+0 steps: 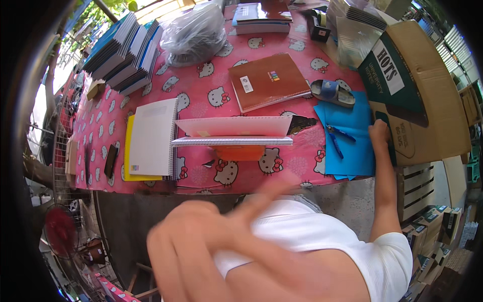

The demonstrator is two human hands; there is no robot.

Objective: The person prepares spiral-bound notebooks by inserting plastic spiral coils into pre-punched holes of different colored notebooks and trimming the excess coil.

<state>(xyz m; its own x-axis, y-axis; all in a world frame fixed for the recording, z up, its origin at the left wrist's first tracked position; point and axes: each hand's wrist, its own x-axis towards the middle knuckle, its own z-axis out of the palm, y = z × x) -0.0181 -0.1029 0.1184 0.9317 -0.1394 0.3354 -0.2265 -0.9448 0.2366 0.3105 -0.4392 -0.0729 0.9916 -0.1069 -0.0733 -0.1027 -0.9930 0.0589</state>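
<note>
My left hand (206, 241) is raised close to the camera, partly blurred, with fingers apart and nothing visible in it. At the table's right side, my right hand (380, 133) is closed against the lower edge of a cardboard box (427, 85); what it may hold is hidden. Beside it lie blue sheets (352, 163) with blue-handled pliers (336, 141) on them. A notebook (231, 142) stands propped edge-up at the table's middle on something orange (239, 153). To its left, a white spiral notebook (153, 136) overlaps a yellow cover (130, 151).
A brown notebook (269, 80) lies farther back beside a blue-grey slipper (333, 93). Stacked notebooks (118, 50), a clear plastic bag (193, 35) and more books (262, 20) line the far side of the pink table (201, 103). Boxes (432, 226) stand at lower right.
</note>
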